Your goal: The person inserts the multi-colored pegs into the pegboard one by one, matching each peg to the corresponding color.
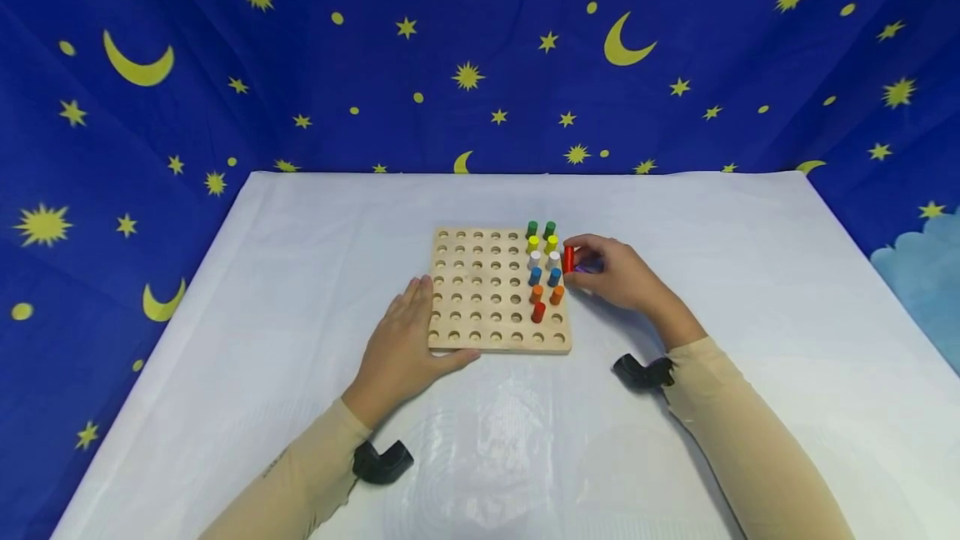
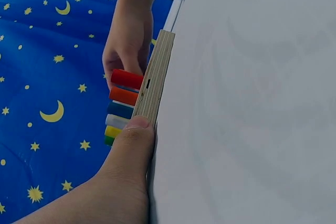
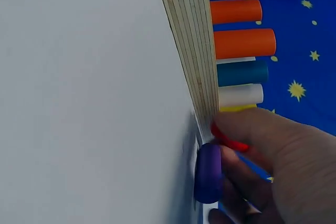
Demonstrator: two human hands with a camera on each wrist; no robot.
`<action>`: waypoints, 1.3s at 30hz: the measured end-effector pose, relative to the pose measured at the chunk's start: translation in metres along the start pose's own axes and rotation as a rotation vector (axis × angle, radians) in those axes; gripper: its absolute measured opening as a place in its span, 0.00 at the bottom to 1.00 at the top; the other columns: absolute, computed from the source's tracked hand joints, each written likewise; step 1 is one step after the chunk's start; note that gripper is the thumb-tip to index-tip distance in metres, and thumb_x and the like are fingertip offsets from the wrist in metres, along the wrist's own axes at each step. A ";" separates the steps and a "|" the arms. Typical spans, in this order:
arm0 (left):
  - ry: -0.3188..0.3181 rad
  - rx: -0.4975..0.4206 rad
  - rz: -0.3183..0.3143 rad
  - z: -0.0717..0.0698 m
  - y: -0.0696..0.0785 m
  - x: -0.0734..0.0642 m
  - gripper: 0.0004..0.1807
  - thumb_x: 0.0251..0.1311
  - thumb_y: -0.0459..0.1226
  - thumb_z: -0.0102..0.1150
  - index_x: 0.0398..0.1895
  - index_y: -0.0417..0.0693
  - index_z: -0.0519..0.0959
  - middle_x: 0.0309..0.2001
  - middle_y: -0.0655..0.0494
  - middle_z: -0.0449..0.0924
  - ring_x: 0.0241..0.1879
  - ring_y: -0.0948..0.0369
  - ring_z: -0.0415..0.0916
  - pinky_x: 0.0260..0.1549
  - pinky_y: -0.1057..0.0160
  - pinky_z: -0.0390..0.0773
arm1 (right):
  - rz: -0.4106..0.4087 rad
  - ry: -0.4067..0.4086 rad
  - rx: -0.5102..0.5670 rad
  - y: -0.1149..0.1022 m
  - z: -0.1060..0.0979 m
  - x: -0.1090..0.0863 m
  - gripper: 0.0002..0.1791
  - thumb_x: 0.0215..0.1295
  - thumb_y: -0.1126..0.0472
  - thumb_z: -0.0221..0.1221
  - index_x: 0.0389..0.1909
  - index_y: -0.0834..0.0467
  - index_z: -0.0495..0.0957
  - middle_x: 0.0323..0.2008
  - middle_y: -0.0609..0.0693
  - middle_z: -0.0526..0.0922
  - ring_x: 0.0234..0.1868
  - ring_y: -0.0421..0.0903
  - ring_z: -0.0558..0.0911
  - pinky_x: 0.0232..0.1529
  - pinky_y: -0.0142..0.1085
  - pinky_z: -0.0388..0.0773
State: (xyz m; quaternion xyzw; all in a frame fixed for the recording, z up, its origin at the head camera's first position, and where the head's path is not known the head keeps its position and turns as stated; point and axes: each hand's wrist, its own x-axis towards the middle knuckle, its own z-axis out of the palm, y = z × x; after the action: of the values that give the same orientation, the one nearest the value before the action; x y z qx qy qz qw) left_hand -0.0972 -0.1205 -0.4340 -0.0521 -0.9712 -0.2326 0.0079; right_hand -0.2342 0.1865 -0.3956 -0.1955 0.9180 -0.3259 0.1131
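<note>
A wooden pegboard [image 1: 477, 290] lies on the white table. My left hand [image 1: 397, 348] rests at its front left corner, fingers along the left edge and thumb [image 2: 137, 135] stretched along the front edge. At the right side, my right hand [image 1: 618, 272] pinches a red peg [image 1: 568, 259] between thumb and fingertips, just off the board's edge. A purple peg [image 3: 208, 173] shows by the curled fingers of that hand, low beside the board; I cannot tell whether they grip it.
Paired green, yellow, white, blue and orange pegs [image 1: 557, 296] stand in the board's two right columns. A single red peg [image 1: 538, 312] stands in front of them. Bare holes fill the other columns. A blue star-patterned cloth [image 1: 480, 48] hangs behind the table.
</note>
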 end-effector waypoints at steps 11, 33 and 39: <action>-0.008 0.005 0.000 -0.001 0.001 0.000 0.72 0.45 0.75 0.59 0.78 0.35 0.43 0.79 0.40 0.46 0.80 0.49 0.43 0.78 0.51 0.48 | -0.057 0.042 0.158 -0.007 -0.005 -0.030 0.26 0.58 0.64 0.69 0.59 0.57 0.77 0.44 0.52 0.83 0.42 0.48 0.78 0.42 0.35 0.78; -0.012 0.003 0.000 -0.002 0.001 0.000 0.72 0.45 0.75 0.59 0.78 0.34 0.43 0.79 0.40 0.46 0.80 0.49 0.43 0.78 0.50 0.48 | -0.203 0.015 0.071 -0.024 0.020 -0.060 0.20 0.56 0.64 0.72 0.50 0.51 0.81 0.45 0.46 0.86 0.34 0.43 0.78 0.32 0.30 0.76; -0.003 0.009 0.007 -0.002 0.001 0.000 0.72 0.46 0.75 0.59 0.78 0.34 0.43 0.79 0.40 0.47 0.80 0.49 0.43 0.78 0.50 0.48 | -0.254 0.050 -0.029 -0.026 0.022 -0.060 0.19 0.56 0.63 0.71 0.49 0.50 0.82 0.45 0.45 0.87 0.34 0.40 0.78 0.35 0.33 0.76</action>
State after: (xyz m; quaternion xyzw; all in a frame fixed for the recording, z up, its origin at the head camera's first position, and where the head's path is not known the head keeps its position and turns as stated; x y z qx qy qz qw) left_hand -0.0969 -0.1204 -0.4318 -0.0560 -0.9720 -0.2280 0.0076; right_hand -0.1657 0.1818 -0.3911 -0.3035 0.8930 -0.3292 0.0452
